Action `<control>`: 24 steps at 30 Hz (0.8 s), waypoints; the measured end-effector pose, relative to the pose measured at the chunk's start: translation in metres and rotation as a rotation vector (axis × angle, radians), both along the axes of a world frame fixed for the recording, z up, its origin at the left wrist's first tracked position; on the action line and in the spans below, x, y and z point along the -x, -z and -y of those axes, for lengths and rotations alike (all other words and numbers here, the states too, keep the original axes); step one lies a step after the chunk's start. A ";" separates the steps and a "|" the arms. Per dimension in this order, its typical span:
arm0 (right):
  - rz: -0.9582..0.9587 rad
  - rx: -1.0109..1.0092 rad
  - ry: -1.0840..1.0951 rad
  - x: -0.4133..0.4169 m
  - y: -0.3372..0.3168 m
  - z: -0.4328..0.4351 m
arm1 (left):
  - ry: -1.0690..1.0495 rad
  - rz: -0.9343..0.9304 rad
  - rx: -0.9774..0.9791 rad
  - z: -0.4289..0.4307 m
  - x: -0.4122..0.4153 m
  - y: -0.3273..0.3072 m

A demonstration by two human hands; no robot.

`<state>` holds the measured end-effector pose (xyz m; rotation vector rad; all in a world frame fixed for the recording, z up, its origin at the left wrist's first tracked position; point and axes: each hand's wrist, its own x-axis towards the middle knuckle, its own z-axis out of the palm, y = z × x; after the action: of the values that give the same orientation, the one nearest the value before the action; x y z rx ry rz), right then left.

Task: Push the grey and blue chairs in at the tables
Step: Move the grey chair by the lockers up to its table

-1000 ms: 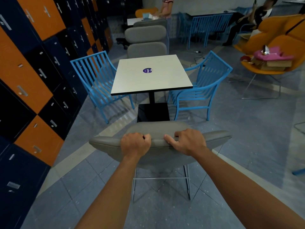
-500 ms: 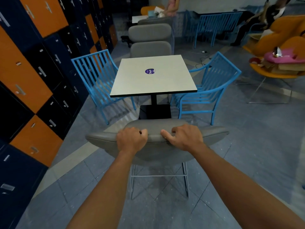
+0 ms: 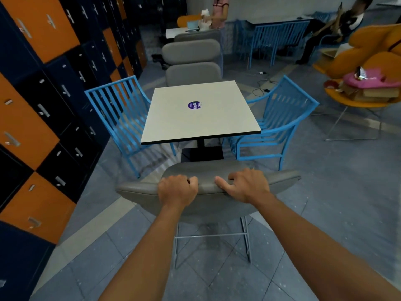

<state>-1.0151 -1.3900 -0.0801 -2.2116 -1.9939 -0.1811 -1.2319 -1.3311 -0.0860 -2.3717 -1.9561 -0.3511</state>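
Lockers shut; table ahead | left hand, right hand grip grey chair

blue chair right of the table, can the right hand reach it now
Probably, once it lets go: the right hand grips the grey chair, and only bare floor lies between it and the blue chair.
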 end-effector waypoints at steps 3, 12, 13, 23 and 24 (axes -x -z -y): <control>-0.015 -0.008 -0.008 -0.005 0.000 -0.015 | -0.004 -0.002 0.016 -0.016 -0.004 0.001; -0.005 0.001 -0.004 -0.022 0.004 -0.050 | -0.015 0.025 0.040 -0.044 -0.020 0.000; -0.005 -0.003 -0.004 -0.024 0.004 -0.054 | -0.020 0.024 0.041 -0.047 -0.022 0.000; 0.000 0.029 -0.007 -0.042 0.002 -0.086 | -0.038 0.040 0.028 -0.074 -0.039 -0.001; 0.004 0.026 -0.007 -0.042 0.002 -0.088 | -0.037 0.046 0.017 -0.075 -0.039 -0.001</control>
<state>-0.9727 -1.3025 -0.0826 -2.2213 -2.0176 -0.1602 -1.1931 -1.2565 -0.0849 -2.3543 -2.0280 -0.3917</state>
